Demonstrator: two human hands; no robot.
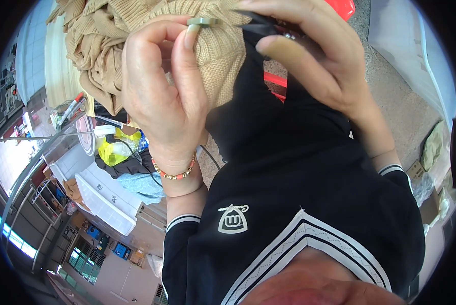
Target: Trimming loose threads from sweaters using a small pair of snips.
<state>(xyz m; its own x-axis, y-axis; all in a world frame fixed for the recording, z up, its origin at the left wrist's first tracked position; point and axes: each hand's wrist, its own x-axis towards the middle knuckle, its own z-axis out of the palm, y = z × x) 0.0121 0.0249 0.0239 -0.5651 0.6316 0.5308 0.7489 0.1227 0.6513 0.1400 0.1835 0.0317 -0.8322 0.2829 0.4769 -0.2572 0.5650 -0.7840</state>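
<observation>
My left hand point(162, 89) pinches a small flat grey-green disc point(203, 22), seen edge-on and looking like a button, between thumb and forefinger. Below and behind the disc, a tan knitted garment point(220, 61) drapes over my lap. Across from it, my right hand point(317, 56) is closed around dark thread snips point(258, 24). Their two pointed black blades face the disc and are smeared by motion. Part of their handle is hidden inside my palm.
More tan knitwear point(98, 56) is heaped at the far left. To the left, a white plastic bin point(108, 203) stands near a yellow bag point(117, 150) and blue cloth point(141, 187). Something red point(342, 7) shows at the top right, near a translucent plastic container point(416, 46).
</observation>
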